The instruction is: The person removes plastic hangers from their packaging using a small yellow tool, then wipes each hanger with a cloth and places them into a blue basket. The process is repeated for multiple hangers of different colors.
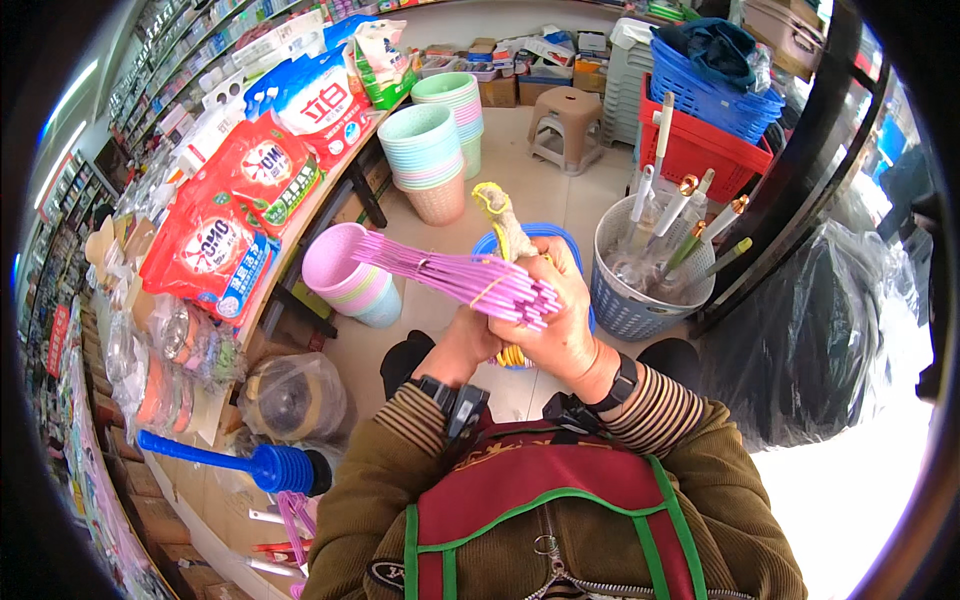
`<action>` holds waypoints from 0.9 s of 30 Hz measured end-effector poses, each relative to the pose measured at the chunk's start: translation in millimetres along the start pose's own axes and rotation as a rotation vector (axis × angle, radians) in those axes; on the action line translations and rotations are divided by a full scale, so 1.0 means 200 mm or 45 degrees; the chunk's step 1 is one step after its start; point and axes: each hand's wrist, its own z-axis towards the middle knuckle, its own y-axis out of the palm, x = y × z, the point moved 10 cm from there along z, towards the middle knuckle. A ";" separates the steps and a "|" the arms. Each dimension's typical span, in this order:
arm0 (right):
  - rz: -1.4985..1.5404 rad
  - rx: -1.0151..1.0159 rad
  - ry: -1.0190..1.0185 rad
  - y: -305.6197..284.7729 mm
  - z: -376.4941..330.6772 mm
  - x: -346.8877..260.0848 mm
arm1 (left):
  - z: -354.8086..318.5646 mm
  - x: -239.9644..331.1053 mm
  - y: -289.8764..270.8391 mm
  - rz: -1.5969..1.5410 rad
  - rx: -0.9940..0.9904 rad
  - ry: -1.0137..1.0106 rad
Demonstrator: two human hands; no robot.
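Note:
A bundle of thin pink-purple clothes hangers (440,270) is held in front of my body, its rods packed close together. Something dark binds it near the middle, and a thin band circles the end by my hands. My right hand (560,315) is wrapped round that end. Just below, my left hand (468,340) is closed against the bundle's underside, its fingers mostly hidden. A beige and yellow rope-like piece (507,225) sticks up behind my right hand. Yellow loops (513,357) show beneath my hands. Behind them is a blue round tub (540,232), partly covered.
To the left, stacked pastel buckets (345,250) stand beside a shelf with red detergent bags (215,240). A blue plunger (240,458) juts out at lower left. On the right are a grey basket (635,300) of poles and black plastic-wrapped goods (810,340). A brown stool (566,130) stands farther back.

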 end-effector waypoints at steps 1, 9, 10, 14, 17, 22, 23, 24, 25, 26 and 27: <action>-0.019 0.011 0.021 -0.01 0.00 0.03 | -0.06 -0.16 0.06 -0.567 -0.095 -0.521; -0.200 -0.007 0.026 -0.07 -0.08 0.15 | -0.13 0.16 -0.51 -0.578 0.352 -0.873; -0.219 -0.034 0.032 -0.06 -0.11 0.14 | -0.09 0.23 -0.56 -0.441 0.381 -0.804; -0.304 -0.117 0.014 -0.02 -0.19 0.13 | 0.01 0.39 -0.54 -0.213 0.246 -0.722; -0.337 -0.172 -0.019 0.01 -0.24 0.12 | 0.04 0.41 -0.50 -0.221 0.173 -0.713; -0.409 -0.254 -0.020 0.05 -0.29 0.13 | 0.01 0.42 -0.49 -0.069 0.045 -0.739; -0.413 -0.293 -0.015 0.06 -0.30 0.14 | 0.00 0.44 -0.49 0.003 0.029 -0.706; -0.418 -0.321 -0.011 0.08 -0.31 0.15 | -0.01 0.45 -0.49 0.080 0.008 -0.707; -0.423 -0.351 -0.008 0.09 -0.32 0.15 | -0.02 0.45 -0.49 0.145 -0.006 -0.698; -0.416 -0.382 -0.005 0.10 -0.33 0.16 | -0.03 0.44 -0.48 0.161 -0.006 -0.718; -0.421 -0.401 -0.006 0.11 -0.33 0.16 | -0.04 0.43 -0.48 0.166 0.000 -0.730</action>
